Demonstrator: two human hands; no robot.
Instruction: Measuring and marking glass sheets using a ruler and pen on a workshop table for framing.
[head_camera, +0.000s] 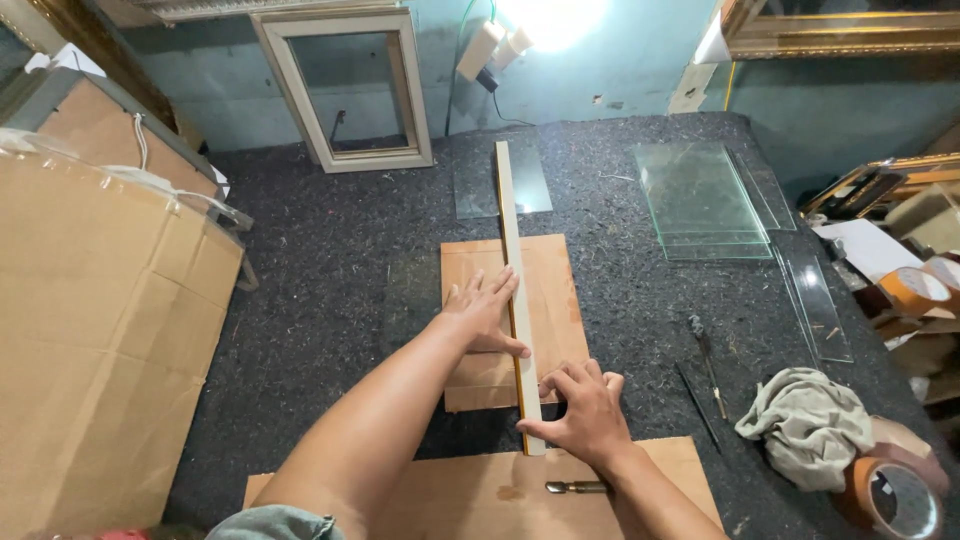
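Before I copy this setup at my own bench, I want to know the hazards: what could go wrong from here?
1. The left hand presses the long straightedge only near its middle, so the far end, which lies over a glass sheet, could swing.
2. The right hand pinches the near end with fingers by the edge; a slip might cut them.
3. The stacked glass panes lie loose close by; a sweeping elbow could possibly knock them.

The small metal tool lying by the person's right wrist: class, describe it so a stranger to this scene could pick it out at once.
Start at the dark felt-covered workbench, then find the brown board at its near edge. The small metal tool lies flat on that board, just left of the right hand at its wrist. Unlike the long pale straightedge above, it is short, stubby and metallic.
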